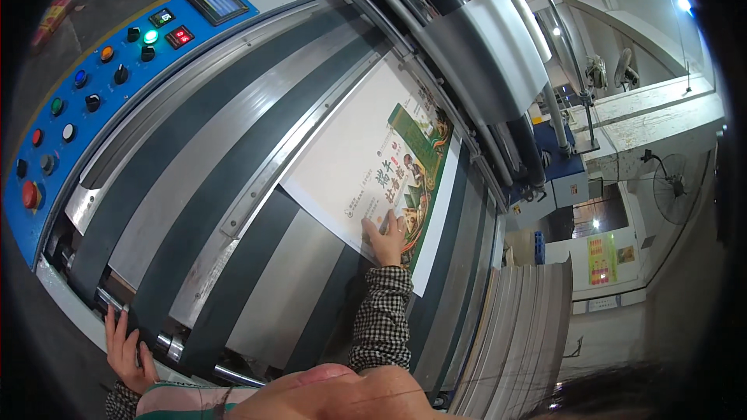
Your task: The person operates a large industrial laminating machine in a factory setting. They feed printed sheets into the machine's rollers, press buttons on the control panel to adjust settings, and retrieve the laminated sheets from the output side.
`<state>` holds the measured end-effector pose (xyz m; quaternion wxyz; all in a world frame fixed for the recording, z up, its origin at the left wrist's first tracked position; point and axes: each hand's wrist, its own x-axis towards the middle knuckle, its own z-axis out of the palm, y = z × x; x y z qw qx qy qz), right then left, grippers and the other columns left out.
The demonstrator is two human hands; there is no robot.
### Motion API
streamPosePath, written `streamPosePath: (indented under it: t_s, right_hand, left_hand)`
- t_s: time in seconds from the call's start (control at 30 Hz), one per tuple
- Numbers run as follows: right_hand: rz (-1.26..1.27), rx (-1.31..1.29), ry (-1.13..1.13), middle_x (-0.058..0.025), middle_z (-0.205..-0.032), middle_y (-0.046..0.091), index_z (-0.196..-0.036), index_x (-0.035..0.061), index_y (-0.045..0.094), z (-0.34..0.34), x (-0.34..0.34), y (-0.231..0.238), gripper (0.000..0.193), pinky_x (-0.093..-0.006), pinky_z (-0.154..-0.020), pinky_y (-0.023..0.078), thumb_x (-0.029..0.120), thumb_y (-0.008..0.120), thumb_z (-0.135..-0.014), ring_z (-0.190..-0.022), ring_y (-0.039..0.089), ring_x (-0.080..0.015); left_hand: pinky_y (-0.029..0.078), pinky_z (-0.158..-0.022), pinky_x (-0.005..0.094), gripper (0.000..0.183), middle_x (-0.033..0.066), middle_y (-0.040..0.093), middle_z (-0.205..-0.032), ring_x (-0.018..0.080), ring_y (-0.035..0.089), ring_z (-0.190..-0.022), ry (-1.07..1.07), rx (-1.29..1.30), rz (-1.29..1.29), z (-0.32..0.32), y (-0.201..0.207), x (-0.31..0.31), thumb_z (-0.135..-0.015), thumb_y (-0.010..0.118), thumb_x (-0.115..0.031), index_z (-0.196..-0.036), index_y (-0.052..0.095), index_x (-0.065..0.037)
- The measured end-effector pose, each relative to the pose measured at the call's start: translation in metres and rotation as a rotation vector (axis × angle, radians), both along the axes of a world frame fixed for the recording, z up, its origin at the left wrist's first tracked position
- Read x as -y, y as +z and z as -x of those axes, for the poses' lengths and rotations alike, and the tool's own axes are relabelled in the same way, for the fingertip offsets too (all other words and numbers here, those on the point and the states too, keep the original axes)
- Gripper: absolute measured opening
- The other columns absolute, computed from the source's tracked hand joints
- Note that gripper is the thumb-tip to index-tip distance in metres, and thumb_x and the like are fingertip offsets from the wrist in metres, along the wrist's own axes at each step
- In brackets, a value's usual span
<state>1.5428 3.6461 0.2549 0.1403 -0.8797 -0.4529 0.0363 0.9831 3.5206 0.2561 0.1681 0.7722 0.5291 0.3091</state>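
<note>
A large printed sheet (337, 162), pale with a green and orange picture along its right side, lies flat on the machine's feed bed. Its far end runs up to the rollers. My right hand (387, 241), in a black-and-white checked sleeve, rests on the sheet's near part with thumb and fingers apart. At the lower left, my left hand (128, 350) lies with fingers stretched out on the near edge of the machine, beside a dark conveyor belt (159, 295) and a metal roller (170, 346). Nothing shows in its grasp.
A blue control panel (105, 101) with knobs, lit buttons and a screen (218, 3) curves along the left. A metal guide bar (253, 204) crosses the belts. Beyond stands a large film roll (486, 54). Stacked sheets (517, 327) rise at the right, and a wall fan (673, 177) hangs behind.
</note>
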Motion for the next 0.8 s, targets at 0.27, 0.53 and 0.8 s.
streamPosePath:
  t_s: [0.27,0.53,0.8]
  right_hand:
    - [-0.007,-0.049,-0.017,-0.0278,-0.14,0.025,-0.132,0.0044,0.041,-0.001,-0.006,0.008,0.087,-0.0543,-0.105,0.013,0.059,0.065,-0.068,-0.133,0.017,-0.0381]
    - [-0.101,-0.046,0.019,-0.0291,-0.135,0.033,-0.125,0.0012,0.048,-0.009,-0.011,0.002,0.078,-0.0509,-0.103,0.022,0.051,0.068,-0.068,-0.127,0.029,-0.0401]
    - [-0.182,-0.003,0.057,-0.0277,-0.13,0.041,-0.117,-0.0047,0.053,0.0,-0.016,0.001,0.064,-0.0444,-0.102,0.028,0.04,0.068,-0.074,-0.124,0.035,-0.0393]
  left_hand:
    - [0.027,-0.099,0.0605,0.015,0.0288,0.048,-0.122,0.0504,0.036,-0.121,0.046,-0.017,0.059,-0.001,0.006,0.003,-0.072,0.049,0.004,-0.085,0.053,0.009]
    - [0.026,-0.1,0.0611,0.015,0.0289,0.047,-0.123,0.051,0.036,-0.122,0.033,-0.012,0.114,-0.001,0.012,0.001,-0.074,0.048,0.003,-0.087,0.052,0.01]
    - [0.026,-0.1,0.0612,0.014,0.0291,0.046,-0.123,0.0512,0.035,-0.122,-0.007,-0.038,0.107,-0.002,0.017,0.0,-0.076,0.048,0.002,-0.087,0.051,0.01]
